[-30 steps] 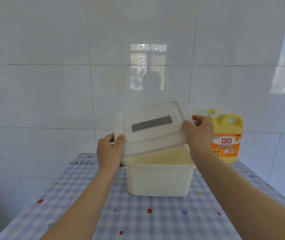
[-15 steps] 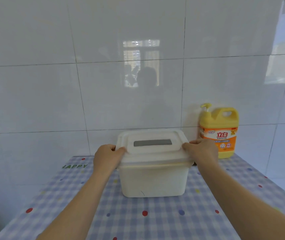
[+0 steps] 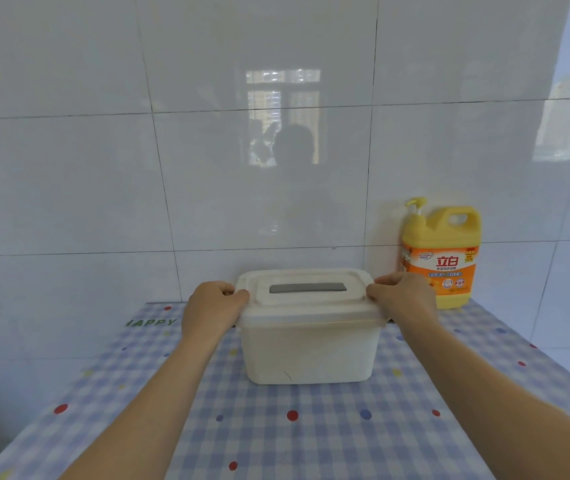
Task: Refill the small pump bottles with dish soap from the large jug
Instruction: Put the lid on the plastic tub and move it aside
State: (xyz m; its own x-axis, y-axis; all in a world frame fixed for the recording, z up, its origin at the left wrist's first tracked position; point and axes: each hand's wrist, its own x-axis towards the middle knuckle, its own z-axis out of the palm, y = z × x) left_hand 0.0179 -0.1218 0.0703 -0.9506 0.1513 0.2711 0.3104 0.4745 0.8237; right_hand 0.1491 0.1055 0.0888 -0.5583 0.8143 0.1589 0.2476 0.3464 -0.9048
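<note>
A white plastic storage box [image 3: 311, 351] stands in the middle of the table, and its translucent lid [image 3: 306, 296] with a grey handle strip lies flat on top. My left hand [image 3: 212, 306] grips the lid's left edge and my right hand [image 3: 403, 297] grips its right edge. The large yellow dish soap jug [image 3: 441, 254], with an orange label and a pump head, stands against the wall at the back right, just behind my right hand. No small pump bottles show; the box's contents are hidden.
The table carries a blue checked cloth [image 3: 294, 438] with coloured dots. A glossy white tiled wall [image 3: 207, 168] rises directly behind the box and jug. The table's edges fall away at the left and right.
The lid was held tilted above the open box; it has come down and now sits flat on the box. Both hands stayed on its ends.
</note>
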